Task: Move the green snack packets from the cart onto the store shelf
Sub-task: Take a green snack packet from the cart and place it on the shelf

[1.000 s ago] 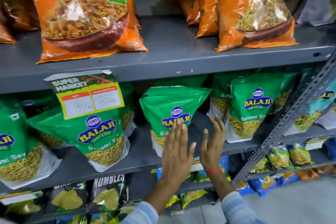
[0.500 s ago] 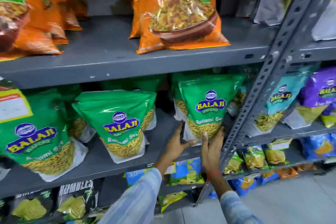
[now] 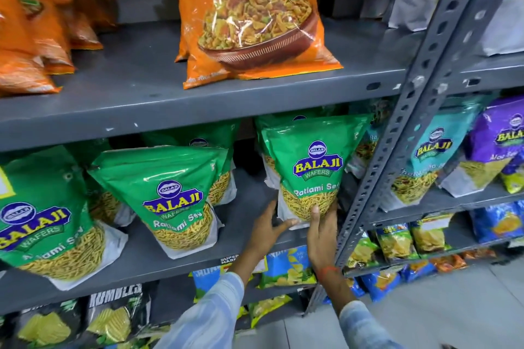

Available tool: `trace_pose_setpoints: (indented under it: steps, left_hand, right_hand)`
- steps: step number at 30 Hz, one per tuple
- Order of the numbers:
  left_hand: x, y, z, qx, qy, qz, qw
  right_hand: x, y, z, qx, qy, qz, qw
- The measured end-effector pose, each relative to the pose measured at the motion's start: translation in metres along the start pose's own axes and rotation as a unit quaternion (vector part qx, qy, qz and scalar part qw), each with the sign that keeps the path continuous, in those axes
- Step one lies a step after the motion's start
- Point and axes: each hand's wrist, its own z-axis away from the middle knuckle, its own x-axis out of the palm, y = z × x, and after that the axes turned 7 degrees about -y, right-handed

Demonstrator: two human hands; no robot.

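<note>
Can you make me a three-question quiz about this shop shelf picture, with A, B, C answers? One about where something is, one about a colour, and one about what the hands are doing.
1. Where is the big orange packet?
A. On the shelf above the green packets
B. On the floor
C. Below the blue packets

2. What colour is the packet that both hands touch?
A. Purple
B. Green
C. Black

3. What are the hands doing?
A. Hanging by the person's sides
B. Tearing a packet open
C. Pressing on the bottom of a standing packet

Answers:
1. A, it stands on the upper grey shelf, over the green row.
2. B, it is green with a yellow name on it.
3. C, the left hand and right hand rest against its lower edge while it stands upright on the shelf.
</note>
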Motion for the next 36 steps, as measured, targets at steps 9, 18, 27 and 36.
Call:
trace_pose_setpoints:
  steps: [9,18,27,36]
  left_hand:
    - [-0.031,0.026,0.076,0.177,0.250,-0.301,0.903]
    - [-0.134,-0.023,0.141,0.029,0.364,-0.030,0.931]
    - [-0.143,-0.066,0.132,-0.024,0.190,0.001,0.982]
    - [-0.149,-0.062,0.116,-0.021,0.150,-0.005,0.989]
  right_hand:
    - [0.040,-0.048,0.057,-0.137,-0.016,0.026,0.990]
    - [0.118,-0.081,0.062,-0.024,-0.318,-0.105,0.942]
    - [0.119,-0.065,0.072,-0.021,-0.305,-0.097,0.947]
    - [0.118,-0.067,0.071,-0.001,-0.284,-0.110,0.953]
